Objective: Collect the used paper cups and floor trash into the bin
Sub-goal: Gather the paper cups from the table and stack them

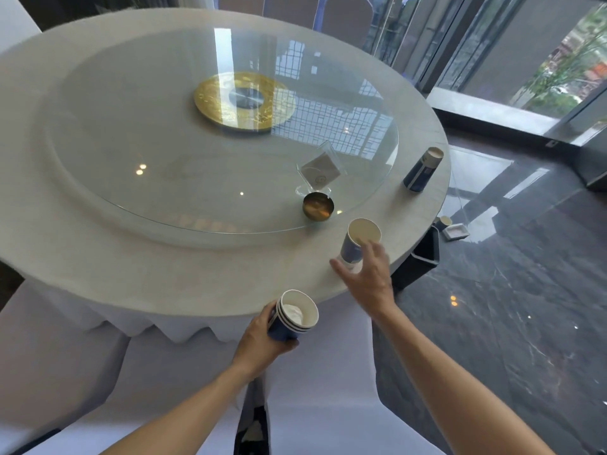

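Note:
My left hand holds a stack of nested blue paper cups with crumpled white paper inside, just off the table's near edge. A single blue paper cup stands upright on the round table near its front right rim. My right hand is spread open right beside that cup, fingers around its lower part without a closed grip. Farther right on the table stands a taller stack of blue cups. On the floor past the table lie another paper cup and a white tray-like piece of trash.
A glass turntable covers the table's middle, carrying a gold disc, a clear sign holder and a small brass bowl. White-covered chairs stand in front of me. A dark bin sits on the glossy floor at right.

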